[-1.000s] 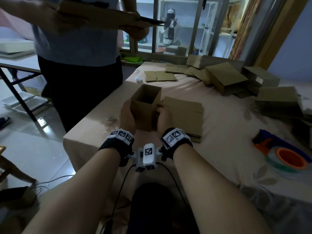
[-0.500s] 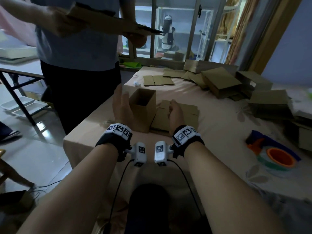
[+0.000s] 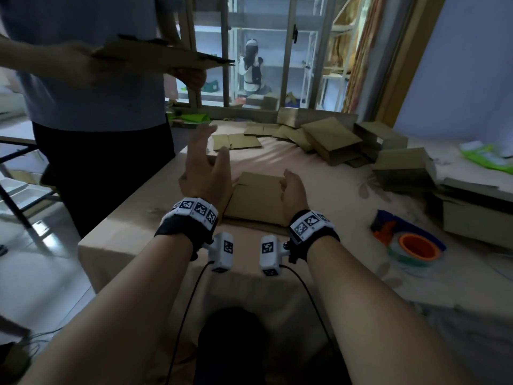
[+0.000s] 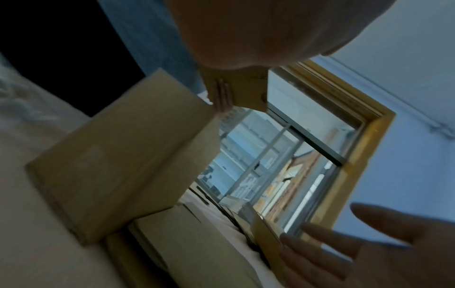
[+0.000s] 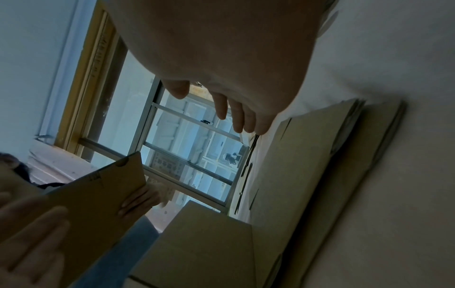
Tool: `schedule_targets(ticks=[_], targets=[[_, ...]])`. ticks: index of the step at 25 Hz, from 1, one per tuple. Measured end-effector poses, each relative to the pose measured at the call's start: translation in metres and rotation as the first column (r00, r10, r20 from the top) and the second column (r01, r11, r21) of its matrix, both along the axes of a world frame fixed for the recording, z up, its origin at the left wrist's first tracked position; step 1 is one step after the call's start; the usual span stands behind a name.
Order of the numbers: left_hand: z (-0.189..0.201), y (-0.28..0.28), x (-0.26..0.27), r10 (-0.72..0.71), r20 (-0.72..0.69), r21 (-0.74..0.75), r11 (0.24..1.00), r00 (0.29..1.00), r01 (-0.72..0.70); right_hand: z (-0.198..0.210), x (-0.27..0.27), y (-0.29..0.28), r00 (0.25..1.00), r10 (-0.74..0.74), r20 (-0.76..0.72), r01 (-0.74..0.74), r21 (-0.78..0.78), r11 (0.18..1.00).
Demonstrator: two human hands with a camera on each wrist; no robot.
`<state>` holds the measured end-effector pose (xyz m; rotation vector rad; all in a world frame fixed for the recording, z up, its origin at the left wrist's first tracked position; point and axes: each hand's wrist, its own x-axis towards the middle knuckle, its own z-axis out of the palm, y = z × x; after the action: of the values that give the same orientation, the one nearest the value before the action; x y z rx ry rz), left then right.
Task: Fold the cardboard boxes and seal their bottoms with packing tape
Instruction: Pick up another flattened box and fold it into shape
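Left hand: your left hand (image 3: 204, 173) is raised with its fingers (image 3: 200, 140) spread straight and holds nothing.
Right hand: your right hand (image 3: 293, 190) hangs loosely curled, empty, over the stack's right edge.
Erected box: the small upright brown cardboard box (image 4: 118, 167) stands near the bed's left edge, just beyond your left palm; the head view hides most of it, so you cannot tell whether skin touches card.
Flat stack: the pile of flattened brown cardboard blanks (image 3: 258, 198) lies between your wrists, just right of the box.
Tape: the orange-cored roll of packing tape (image 3: 416, 247) on its dispenser lies well to the right.
Change: a second ago both your hands clasped the box's sides; now they are off it.
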<state>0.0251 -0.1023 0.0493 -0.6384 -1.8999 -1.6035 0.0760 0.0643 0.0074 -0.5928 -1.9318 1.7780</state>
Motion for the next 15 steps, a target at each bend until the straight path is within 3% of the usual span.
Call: schedule_targets(ticks=[3,5,7,9,11,13,15], targets=[[-0.007,0.021,0.006,-0.154,-0.279,-0.303,0.951,0.948,0.065,-0.004,0.004,0.018,0.997,-0.076,-0.008,0.076,0.029,0.997],[-0.011,0.033,0.008,-0.247,-0.266,-0.430,0.895,0.932,0.115,-0.007,0.009,0.029,0.995,-0.103,0.001,0.103,0.000,0.995],[-0.015,0.045,0.012,-0.219,-0.126,-0.470,0.872,0.967,0.136,-0.011,0.013,0.038,0.993,-0.115,0.020,0.115,-0.008,0.993],[-0.017,0.056,0.013,-0.135,0.117,-0.550,0.816,0.984,0.177,-0.014,0.014,0.048,0.992,-0.122,0.036,0.123,-0.012,0.992],[-0.020,0.065,0.009,-0.034,0.360,-0.625,0.734,0.932,0.268,-0.018,0.016,0.053,0.989,-0.137,0.051,0.140,-0.059,0.988],[-0.027,0.071,0.003,0.065,0.462,-0.698,0.641,0.884,0.318,-0.022,0.018,0.055,0.985,-0.151,0.080,0.159,-0.100,0.982],[-0.038,0.075,-0.001,0.127,0.469,-0.748,0.583,0.874,0.317,-0.027,0.020,0.056,0.984,-0.147,0.100,0.158,-0.120,0.980]])
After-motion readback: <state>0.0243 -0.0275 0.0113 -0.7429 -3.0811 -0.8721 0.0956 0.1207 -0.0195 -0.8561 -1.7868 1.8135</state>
